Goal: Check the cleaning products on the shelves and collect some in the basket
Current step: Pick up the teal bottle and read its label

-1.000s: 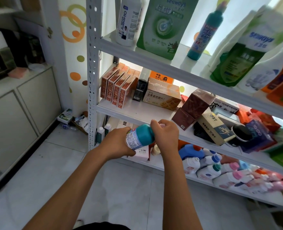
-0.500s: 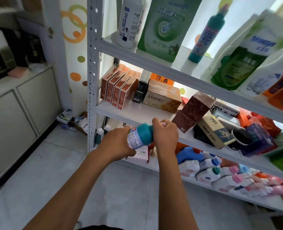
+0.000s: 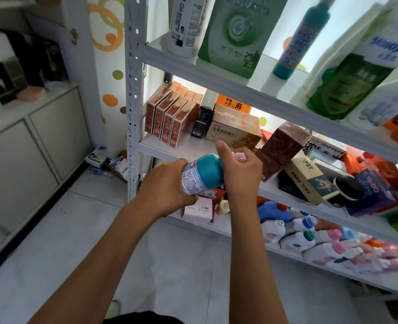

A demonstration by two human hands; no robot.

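Observation:
A teal cleaning bottle (image 3: pixel 205 173) with a white printed label lies sideways between my two hands, in front of the middle shelf (image 3: pixel 193 148). My left hand (image 3: pixel 167 185) grips its labelled lower part. My right hand (image 3: pixel 241 173) is wrapped round its upper end, where a pink cap peeks out, thumb raised. A matching upright teal bottle (image 3: pixel 298 40) stands on the top shelf (image 3: pixel 258 90). No basket is in view.
White metal shelving holds green refill pouches (image 3: pixel 235 33) and a white bottle (image 3: pixel 184 24) on top, cartons (image 3: pixel 167 120) in the middle, and several detergent bottles (image 3: pixel 310 239) lying below. A white cabinet (image 3: pixel 29 146) stands at left. The tiled floor (image 3: pixel 76 242) lies below.
My right thumb has lifted off the bottle and the pink cap end shows more. The bottle and both hands stay at about the same spot before the shelf.

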